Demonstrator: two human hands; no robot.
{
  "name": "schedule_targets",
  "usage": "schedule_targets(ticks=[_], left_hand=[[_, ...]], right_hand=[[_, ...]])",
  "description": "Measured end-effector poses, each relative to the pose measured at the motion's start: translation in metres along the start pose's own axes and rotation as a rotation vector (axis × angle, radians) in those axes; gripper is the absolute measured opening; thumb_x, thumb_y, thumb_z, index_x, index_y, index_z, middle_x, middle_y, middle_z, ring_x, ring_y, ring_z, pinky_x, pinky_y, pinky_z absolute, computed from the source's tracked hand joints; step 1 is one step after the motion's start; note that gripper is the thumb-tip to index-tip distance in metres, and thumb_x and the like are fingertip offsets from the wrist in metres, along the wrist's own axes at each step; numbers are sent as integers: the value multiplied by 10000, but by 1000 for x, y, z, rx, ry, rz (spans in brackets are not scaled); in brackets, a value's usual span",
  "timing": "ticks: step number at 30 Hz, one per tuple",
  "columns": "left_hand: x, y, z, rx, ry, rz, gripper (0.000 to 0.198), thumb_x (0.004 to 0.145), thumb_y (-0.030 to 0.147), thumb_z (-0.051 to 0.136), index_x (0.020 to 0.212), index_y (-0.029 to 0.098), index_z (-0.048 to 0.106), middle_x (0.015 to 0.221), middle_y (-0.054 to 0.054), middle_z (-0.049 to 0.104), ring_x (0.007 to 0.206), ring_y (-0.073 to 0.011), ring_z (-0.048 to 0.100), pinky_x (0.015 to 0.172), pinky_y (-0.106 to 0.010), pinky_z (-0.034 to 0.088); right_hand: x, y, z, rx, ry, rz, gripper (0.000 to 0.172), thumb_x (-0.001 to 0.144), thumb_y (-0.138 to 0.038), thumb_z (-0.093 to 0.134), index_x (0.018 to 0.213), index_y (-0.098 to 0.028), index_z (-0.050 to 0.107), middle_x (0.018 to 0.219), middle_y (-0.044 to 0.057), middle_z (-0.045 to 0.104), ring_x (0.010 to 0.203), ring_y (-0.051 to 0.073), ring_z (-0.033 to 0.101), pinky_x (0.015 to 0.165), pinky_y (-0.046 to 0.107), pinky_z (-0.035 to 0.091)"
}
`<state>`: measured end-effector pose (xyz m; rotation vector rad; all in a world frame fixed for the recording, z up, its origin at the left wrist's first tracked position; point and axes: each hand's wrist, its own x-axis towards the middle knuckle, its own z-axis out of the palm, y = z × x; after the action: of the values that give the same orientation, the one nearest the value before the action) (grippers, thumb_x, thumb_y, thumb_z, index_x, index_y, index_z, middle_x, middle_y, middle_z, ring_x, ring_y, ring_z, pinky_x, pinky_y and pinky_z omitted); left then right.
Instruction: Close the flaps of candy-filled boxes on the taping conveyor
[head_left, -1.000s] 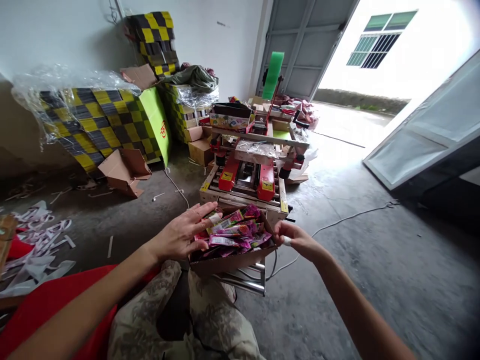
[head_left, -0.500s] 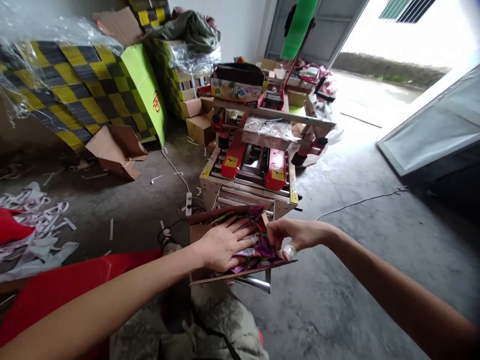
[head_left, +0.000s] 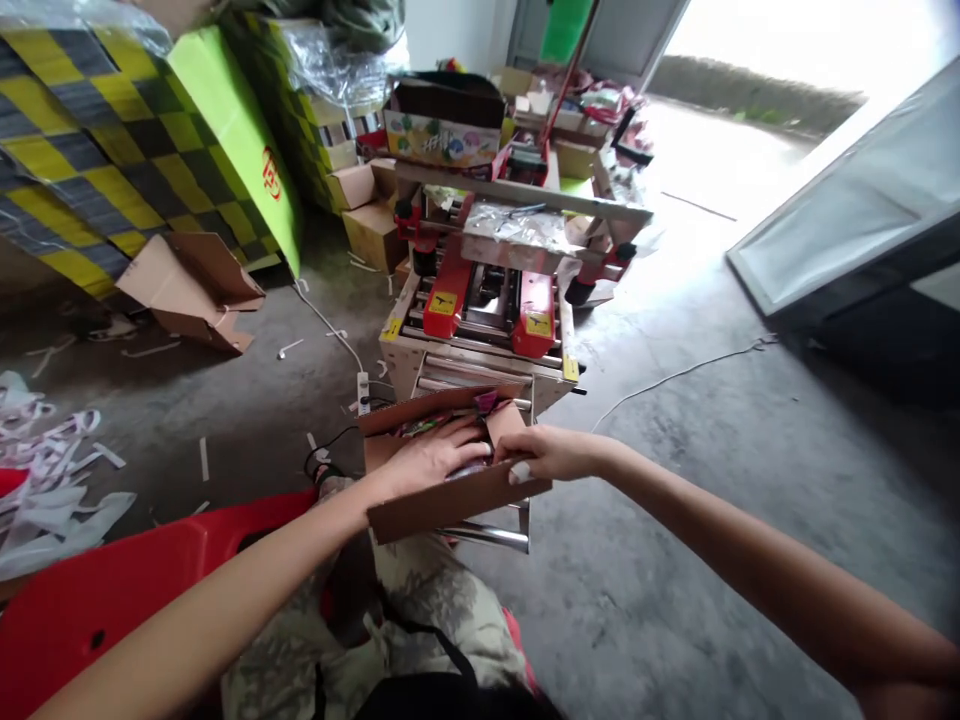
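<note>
One left hand (head_left: 431, 460) I watch remotely, its grip spread flat over packets (head_left: 486, 402) in the cardboard box (head_left: 450, 499); my right hand (head_left: 541, 452) pinches the box's right end.

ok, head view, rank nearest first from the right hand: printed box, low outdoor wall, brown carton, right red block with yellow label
1. Brown carton: touching the right hand, extending left.
2. Right red block: straight ahead.
3. Printed box: farther ahead, left.
4. Low outdoor wall: farthest, ahead and right.
</note>
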<state>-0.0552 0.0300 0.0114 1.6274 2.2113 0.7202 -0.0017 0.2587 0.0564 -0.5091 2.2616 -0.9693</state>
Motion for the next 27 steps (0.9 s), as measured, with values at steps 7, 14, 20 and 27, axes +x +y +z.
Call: schedule_targets(ticks=[7, 14, 20, 27], left_hand=[[7, -14, -37, -646, -194, -82, 562, 766, 243, 523, 1322, 194, 451, 1392, -65, 464, 1290, -241, 412, 1090, -392, 306], [7, 32, 44, -235, 534, -302, 493, 772, 239, 598, 1245, 182, 470, 1305, -136, 493, 1307, -292, 348, 1097, -505, 274], [26, 94, 90, -99, 1032, -524, 363, 884, 148, 389, 1243, 107, 409, 1369, -225, 355, 1346, -307, 264, 1073, -561, 270], [-38, 85, 3, 35, 1091, -175, 461, 894, 212, 448, 1347, 231, 371, 1479, -98, 297, 1391, -254, 220, 1150, -482, 176]], right_hand=[[0, 1, 11, -110, 321, 99, 180, 643, -238, 737, 769, -180, 622, 705, -34, 593, 681, 135, 539, 588, 213, 383], [16, 15, 78, -280, 1191, 217, 476, 785, -195, 559, 1249, -136, 470, 1351, 168, 440, 1251, 265, 403, 1027, 433, 341], [46, 7, 99, -231, 1013, 341, 537, 934, -252, 235, 1450, -102, 237, 1532, 123, 143, 1409, 248, 134, 1106, 479, 245], [48, -18, 103, -594, 954, 549, 587, 890, -181, 315, 1464, -132, 200, 1535, 110, 86, 1393, 329, 154, 1062, 625, 198]])
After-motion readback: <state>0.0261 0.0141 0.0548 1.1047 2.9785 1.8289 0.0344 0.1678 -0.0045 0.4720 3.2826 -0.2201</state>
